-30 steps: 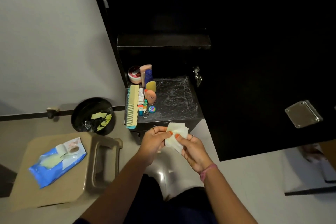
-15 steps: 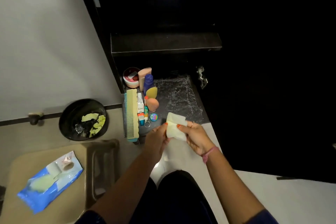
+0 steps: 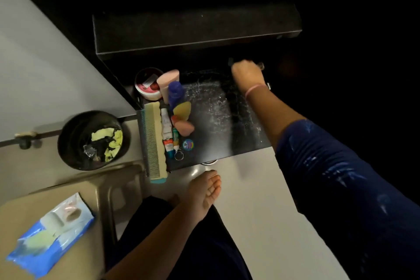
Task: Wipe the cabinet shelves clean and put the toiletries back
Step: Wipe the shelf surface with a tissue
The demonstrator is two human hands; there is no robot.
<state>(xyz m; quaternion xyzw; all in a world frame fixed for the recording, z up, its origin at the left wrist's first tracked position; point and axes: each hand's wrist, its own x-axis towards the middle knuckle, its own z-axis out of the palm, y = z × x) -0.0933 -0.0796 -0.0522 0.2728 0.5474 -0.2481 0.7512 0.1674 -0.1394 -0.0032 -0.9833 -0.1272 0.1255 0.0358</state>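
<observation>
Reaching deep along the wet, streaked lower shelf (image 3: 211, 107) with the right hand (image 3: 246, 74), fingers hidden in the dark (cannot tell whether clenched on a wipe). Hanging idle, left hand (image 3: 204, 191), fingers loose, grasping nothing. Toiletries (image 3: 172, 109) crowded at the shelf's left edge beside the comb (image 3: 153, 141). Wiping seemingly midway; restocking still ahead.

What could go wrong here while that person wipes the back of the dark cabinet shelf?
The toiletries are crowded along the shelf's left side. The long comb overhangs the front edge, so a sweep leftward could knock it to the floor. The upright blue bottle and the peach tube beside it look easy to tip. The right hand works in deep shadow at the back, so streaks on the shelf may be missed there.
</observation>
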